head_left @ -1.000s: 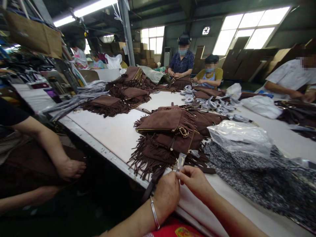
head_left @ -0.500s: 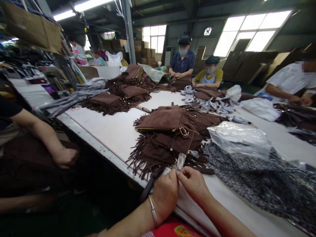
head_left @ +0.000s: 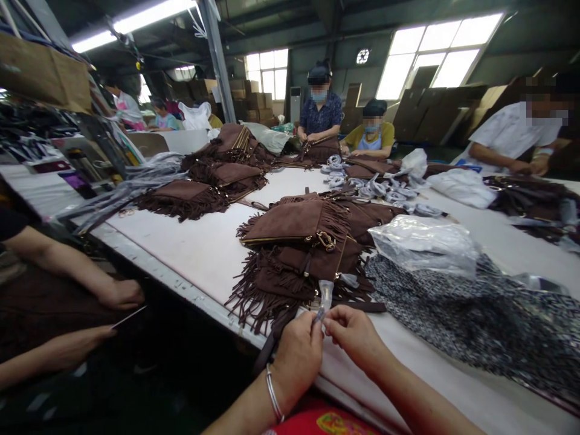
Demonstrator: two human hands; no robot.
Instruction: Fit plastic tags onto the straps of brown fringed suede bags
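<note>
At the table's near edge my left hand (head_left: pixel 299 345) is closed on a small clear plastic wrap (head_left: pixel 325 297), which sticks up between thumb and fingers. Just right of it, my right hand (head_left: pixel 352 331) has its thumb and forefinger pinched together at the wrap's lower end. Beyond both hands lies a brown fringed bag (head_left: pixel 287 225) with a gold zipper and clasp, on top of more brown fringed suede. A dark strap (head_left: pixel 273 338) hangs over the edge beside my left hand. What my right fingertips pinch is too small to make out.
Grey speckled fabric (head_left: pixel 457 320) and a clear plastic bag (head_left: pixel 426 244) lie to the right. More fringed bags (head_left: pixel 181 196) and grey wrapped straps (head_left: pixel 145 175) are at the back left. Another person's hands (head_left: pixel 120 294) are at the left; other people work across the table (head_left: pixel 181 241).
The view has shifted slightly right. More of the wrap shows above my left hand, and my right fingers sit slightly apart from my left. The person at left now shows a thin white item in one hand.
</note>
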